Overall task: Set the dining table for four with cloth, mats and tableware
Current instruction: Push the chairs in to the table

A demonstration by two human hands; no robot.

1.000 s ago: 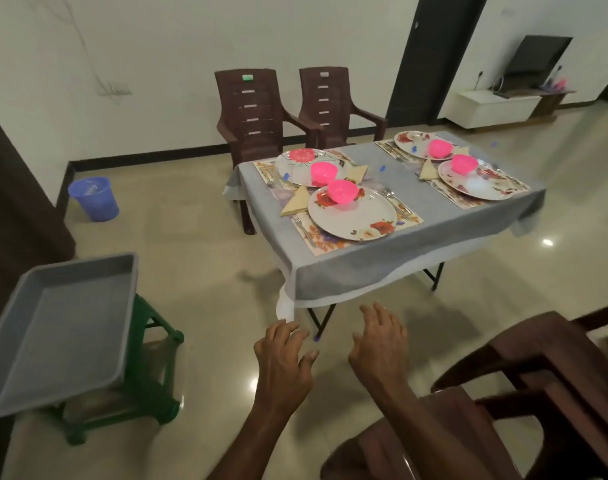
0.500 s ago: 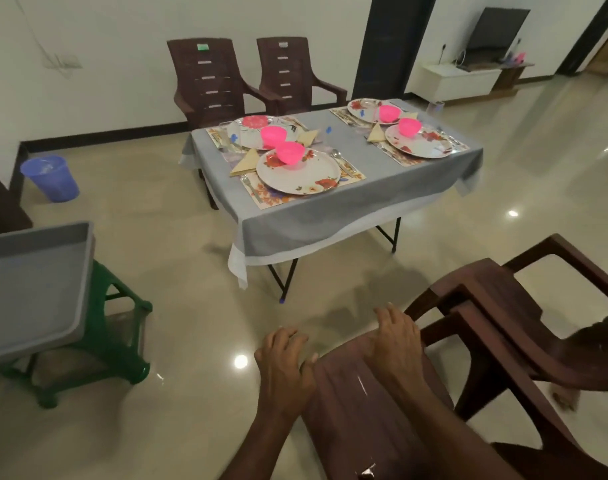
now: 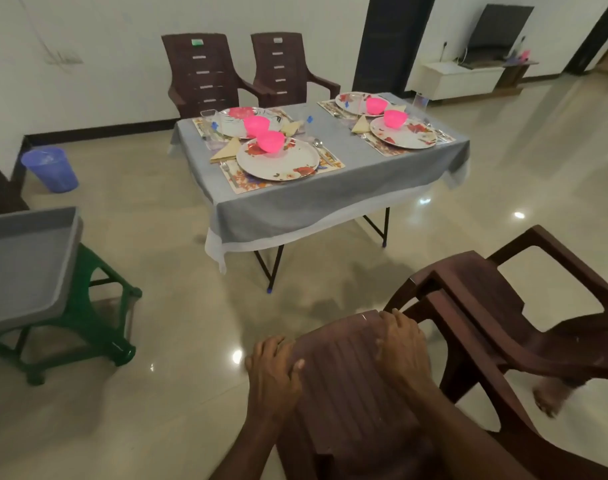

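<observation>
A person's view looks down and forward across a polished floor toward a dining desk draped in a grey cloth. On the desk lie four floral mats, each bearing a flowered plate topped with a pink bowl, with folded napkins and cutlery beside them. Two brown plastic chairs stand at the far side of the desk, against the wall.

Nearest the camera, well apart from the desk on its near side, is a stack of brown chairs. Both hands are on the backrest of the top chair: the left hand holds its left edge, thumb curled onto the front face, and the right hand hooks its fingers over the top rim. Each grip is closed on the chair back.

Left of the desk, a grey tray sits on a green stool, and a blue bin stands by the wall.

The tableware appears complete, so the step in hand is likely seating the near side. Next, the chair probably needs lifting free of the stack and carrying to the desk's near edge, facing a place setting.
</observation>
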